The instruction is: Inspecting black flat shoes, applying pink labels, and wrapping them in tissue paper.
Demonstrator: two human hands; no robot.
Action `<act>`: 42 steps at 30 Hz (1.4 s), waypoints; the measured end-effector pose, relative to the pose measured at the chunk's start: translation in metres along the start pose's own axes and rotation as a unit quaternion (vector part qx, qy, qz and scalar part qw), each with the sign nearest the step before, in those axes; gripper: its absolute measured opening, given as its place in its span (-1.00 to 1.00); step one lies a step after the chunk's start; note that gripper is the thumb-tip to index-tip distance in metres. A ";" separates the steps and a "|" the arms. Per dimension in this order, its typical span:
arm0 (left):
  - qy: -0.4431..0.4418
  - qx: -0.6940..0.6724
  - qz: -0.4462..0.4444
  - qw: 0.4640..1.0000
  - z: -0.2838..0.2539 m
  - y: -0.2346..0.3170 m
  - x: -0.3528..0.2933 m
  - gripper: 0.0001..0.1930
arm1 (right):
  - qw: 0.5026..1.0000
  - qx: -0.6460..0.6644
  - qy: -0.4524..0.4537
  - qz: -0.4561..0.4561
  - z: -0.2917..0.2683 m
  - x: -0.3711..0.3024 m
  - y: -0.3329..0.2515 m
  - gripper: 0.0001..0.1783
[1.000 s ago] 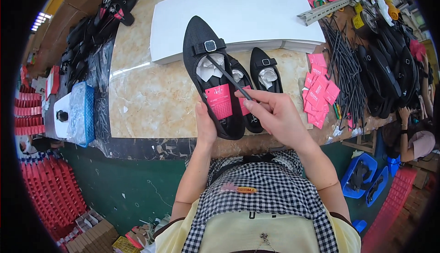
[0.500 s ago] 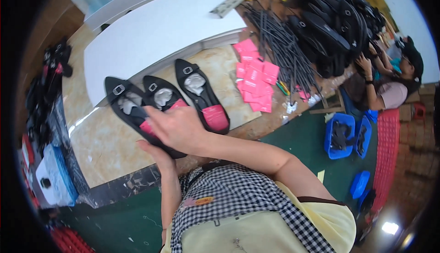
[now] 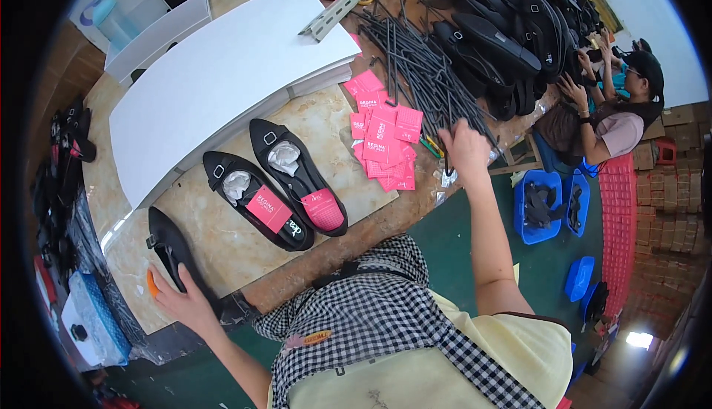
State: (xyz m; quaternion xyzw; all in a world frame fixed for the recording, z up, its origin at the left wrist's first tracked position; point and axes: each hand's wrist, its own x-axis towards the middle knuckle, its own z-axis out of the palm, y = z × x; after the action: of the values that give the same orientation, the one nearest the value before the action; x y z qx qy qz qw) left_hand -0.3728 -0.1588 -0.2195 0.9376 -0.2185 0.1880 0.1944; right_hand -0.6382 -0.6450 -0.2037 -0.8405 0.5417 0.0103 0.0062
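My left hand [image 3: 184, 304] is at the left, its thumb and fingers around the heel part of a black pointed flat shoe [image 3: 172, 244] that leans on its side. One of its fingertips has an orange cover. Two more black flat shoes lie side by side on the table, a middle one [image 3: 216, 166] and a right one [image 3: 265, 136]. Each has a buckle, crumpled white paper in the toe and a pink card. My right hand [image 3: 469, 149] is at the near end of a pile of thin black sticks [image 3: 415, 57], fingers closed on one black stick [image 3: 448, 158].
Pink cards [image 3: 382, 138] lie between the shoes and the sticks. Behind is a stack of white sheets [image 3: 222, 75] with a perforated metal bar [image 3: 348, 5] on it. Black shoes [image 3: 500, 38] are heaped far right, near a seated co-worker [image 3: 619, 112]. Blue baskets [image 3: 539, 209] stand on the floor.
My right hand has left the shoes and reached right to the sticks. My left hand and the leftmost shoe have moved left and nearer, and that shoe now leans on its side.
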 end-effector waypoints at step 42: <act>-0.163 -0.628 -0.391 0.652 0.037 0.147 -0.027 -0.01 | 0.765 0.464 0.059 -0.444 -0.066 -0.141 -0.243 -0.69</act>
State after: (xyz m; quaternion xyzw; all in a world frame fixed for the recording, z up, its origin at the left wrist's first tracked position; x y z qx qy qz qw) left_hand -0.4564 -0.2886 -0.2210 0.6059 0.0747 -0.2439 0.7536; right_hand -0.4749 -0.4174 -0.1346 -0.8807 0.0462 -0.2956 0.3671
